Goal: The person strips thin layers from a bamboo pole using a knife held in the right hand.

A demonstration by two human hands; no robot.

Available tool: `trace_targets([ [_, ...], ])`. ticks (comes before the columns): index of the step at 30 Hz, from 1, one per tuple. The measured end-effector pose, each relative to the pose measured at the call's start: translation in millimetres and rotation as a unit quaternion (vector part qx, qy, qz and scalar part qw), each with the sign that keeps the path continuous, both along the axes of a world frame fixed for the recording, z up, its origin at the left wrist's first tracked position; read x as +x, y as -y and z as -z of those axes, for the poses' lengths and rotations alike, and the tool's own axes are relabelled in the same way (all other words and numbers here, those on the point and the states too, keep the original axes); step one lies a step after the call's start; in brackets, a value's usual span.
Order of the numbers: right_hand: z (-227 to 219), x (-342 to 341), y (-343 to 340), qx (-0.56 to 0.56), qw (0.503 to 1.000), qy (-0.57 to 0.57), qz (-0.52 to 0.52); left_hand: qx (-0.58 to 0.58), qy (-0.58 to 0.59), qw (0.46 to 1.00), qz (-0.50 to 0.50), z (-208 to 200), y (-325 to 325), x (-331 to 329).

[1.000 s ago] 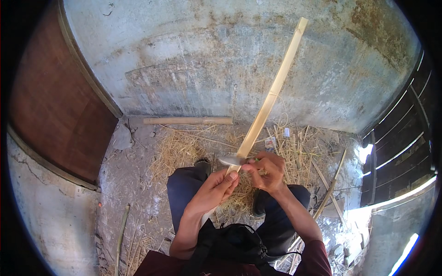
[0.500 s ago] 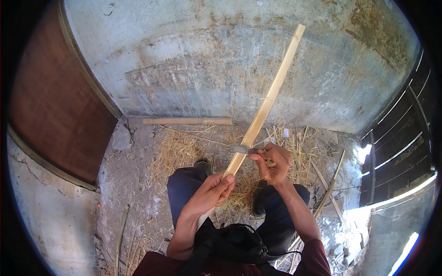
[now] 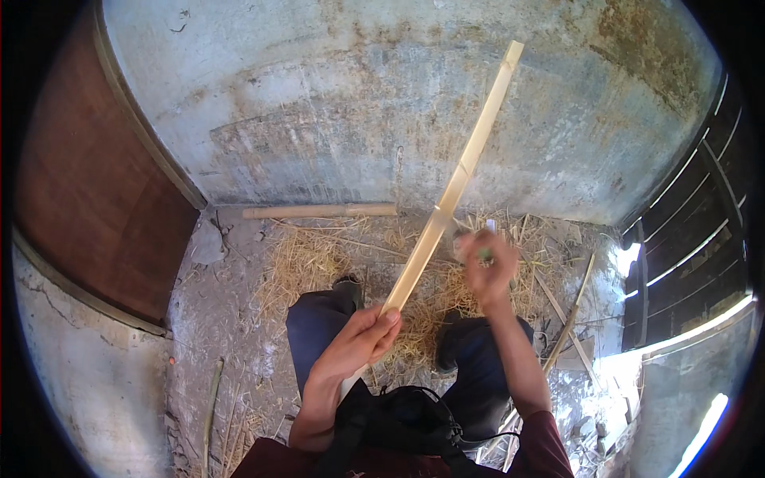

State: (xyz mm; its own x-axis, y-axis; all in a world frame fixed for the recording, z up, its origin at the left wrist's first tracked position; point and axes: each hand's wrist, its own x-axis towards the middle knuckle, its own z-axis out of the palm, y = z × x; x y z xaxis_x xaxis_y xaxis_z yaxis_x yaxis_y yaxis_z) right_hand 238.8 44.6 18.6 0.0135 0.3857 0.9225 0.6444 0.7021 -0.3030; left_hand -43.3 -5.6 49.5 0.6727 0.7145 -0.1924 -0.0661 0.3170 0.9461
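Note:
A long, pale split bamboo strip [image 3: 416,264] slants up and away to the right from my lap. My left hand [image 3: 356,340] is closed round its near part, thumb on top. My right hand [image 3: 488,267], smeared by motion, grips a small knife [image 3: 453,226] just right of the strip. The blurred blade points toward the strip's edge, near mid-length; whether it touches the bamboo I cannot tell. The strip's near end runs below my left hand toward my lap.
Straw-like shavings [image 3: 299,267] litter the floor round my feet. A bamboo pole [image 3: 319,211] lies along the stained wall [image 3: 335,119]. Thin sticks [image 3: 574,311] lie at the right, another stick [image 3: 212,410] at the left. A brown panel [image 3: 103,183] stands at the left.
My right hand and the knife have moved up and away along the strip, from near my left hand to about mid-length. The left hand keeps its hold.

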Motion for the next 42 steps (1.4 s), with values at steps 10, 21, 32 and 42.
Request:
trace_targets([
  [10,-4.4,15.0,2.9,-0.076,0.962,-0.257,0.060,0.036,-0.041,0.998,0.011,-0.8,1.2,-11.5],
  [21,-18.0,-15.9,10.3,-0.303,0.868,-0.360,-0.158,0.116,-0.132,0.984,-0.008,10.8,4.3,-4.9],
  [32,-5.2,-22.4,10.0,-0.395,0.811,-0.395,-0.175,0.318,-0.175,0.921,-0.142,6.5,-19.5,26.6],
  [42,-9.4,-17.5,18.1,-0.373,0.915,-0.140,-0.071,0.233,-0.128,0.959,-0.101,7.8,-32.9,32.0],
])
